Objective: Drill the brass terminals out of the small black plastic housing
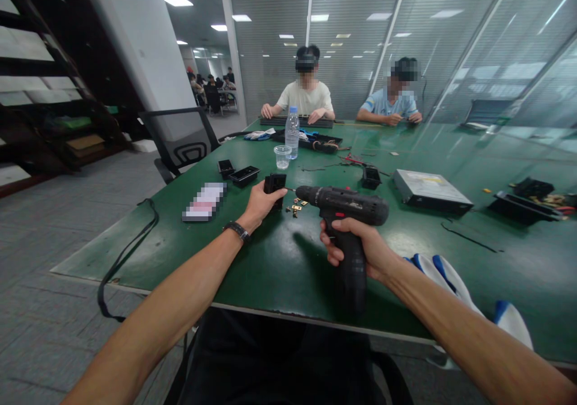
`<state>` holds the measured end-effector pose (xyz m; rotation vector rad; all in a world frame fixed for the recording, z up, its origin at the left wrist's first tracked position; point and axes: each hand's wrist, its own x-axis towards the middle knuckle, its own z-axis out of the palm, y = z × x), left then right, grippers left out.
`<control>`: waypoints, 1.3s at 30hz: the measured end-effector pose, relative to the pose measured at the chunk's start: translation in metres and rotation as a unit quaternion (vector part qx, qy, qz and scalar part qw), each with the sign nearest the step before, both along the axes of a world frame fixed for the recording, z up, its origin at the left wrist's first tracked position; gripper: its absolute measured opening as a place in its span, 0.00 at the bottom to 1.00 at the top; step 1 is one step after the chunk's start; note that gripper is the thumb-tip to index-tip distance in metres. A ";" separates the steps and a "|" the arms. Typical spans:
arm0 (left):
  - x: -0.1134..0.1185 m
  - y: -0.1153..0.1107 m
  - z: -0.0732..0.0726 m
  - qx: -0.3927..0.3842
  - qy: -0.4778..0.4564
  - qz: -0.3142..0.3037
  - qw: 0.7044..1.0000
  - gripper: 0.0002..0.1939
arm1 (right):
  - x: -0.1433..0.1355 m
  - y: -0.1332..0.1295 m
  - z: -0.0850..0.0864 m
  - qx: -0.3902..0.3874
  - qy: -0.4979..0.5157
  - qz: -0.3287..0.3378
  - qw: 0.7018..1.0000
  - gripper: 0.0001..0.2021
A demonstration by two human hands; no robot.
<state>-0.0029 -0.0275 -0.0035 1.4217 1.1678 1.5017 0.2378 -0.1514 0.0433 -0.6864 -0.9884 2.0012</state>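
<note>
My right hand (354, 246) grips a black cordless drill (347, 204) by its handle, the chuck pointing left. A thin bit runs from the chuck to a small black plastic box (276, 184), which my left hand (264, 204) holds on its side above the table. The bit's tip is at the box's right side; whether it touches a screw cannot be made out. Below the chuck lie several small brass-coloured metal pieces (296, 208) and screws. Two more black plastic boxes, one of them an open tray (244, 176), sit left of my left hand.
On the green table (252, 273) stand a water bottle (293, 133), a plastic cup (282, 157), a phone (205, 202), a silver drive-like box (431, 190) and a black tray (523, 207). White-blue gloves (451, 279) lie right. Two people sit across; a black strap (130, 252) hangs over the left edge.
</note>
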 end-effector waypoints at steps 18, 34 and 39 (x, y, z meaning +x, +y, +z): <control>0.003 -0.005 0.004 0.033 0.039 0.017 0.999 0.20 | 0.002 0.001 0.001 -0.015 0.028 0.004 0.999 0.10; 0.002 -0.003 0.004 -0.001 0.036 0.019 0.999 0.19 | 0.002 -0.001 0.001 0.006 -0.014 -0.003 1.000 0.09; 0.002 -0.004 0.006 -0.006 0.030 0.018 0.999 0.20 | 0.002 0.000 0.001 0.000 -0.010 -0.002 1.000 0.09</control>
